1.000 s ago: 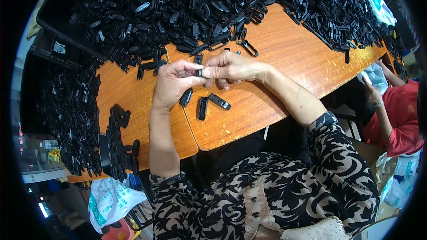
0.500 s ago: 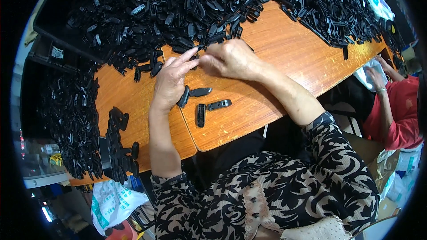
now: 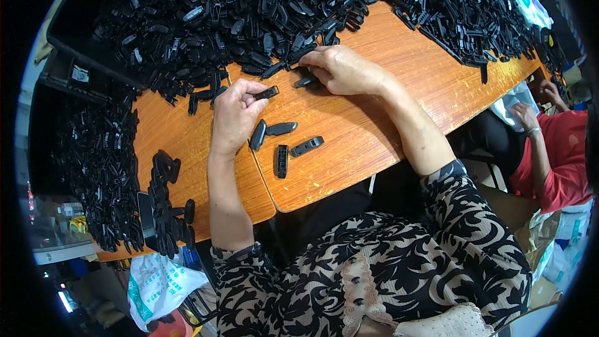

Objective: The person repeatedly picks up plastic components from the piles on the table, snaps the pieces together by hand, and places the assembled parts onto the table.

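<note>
Between the thumb and fingers of my left hand [image 3: 236, 115] is a small black plastic part [image 3: 268, 92], its end pointing right. My right hand [image 3: 343, 70] is bent over the table beside the big heap, fingers closed on another dark plastic piece [image 3: 304, 81], mostly covered by the fingers. A gap separates the two hands. Nearer to me lie a few loose black parts: an upright-looking one [image 3: 257, 135], a flat one [image 3: 281, 128], a hollow, ribbed one [image 3: 282, 162] and one with a slot [image 3: 307, 146].
A large heap of black plastic parts [image 3: 249, 19] covers the table's far side; another heap [image 3: 103, 175] lies left. Several parts stand by a phone-like slab [image 3: 146, 215] at the left edge. A seam crosses the wooden table [image 3: 368, 125]. A co-worker in red [image 3: 561, 156] sits right.
My hands have drawn apart from where they met. The left moved slightly back and down with a black part in its pinch; the right shifted a little right.
</note>
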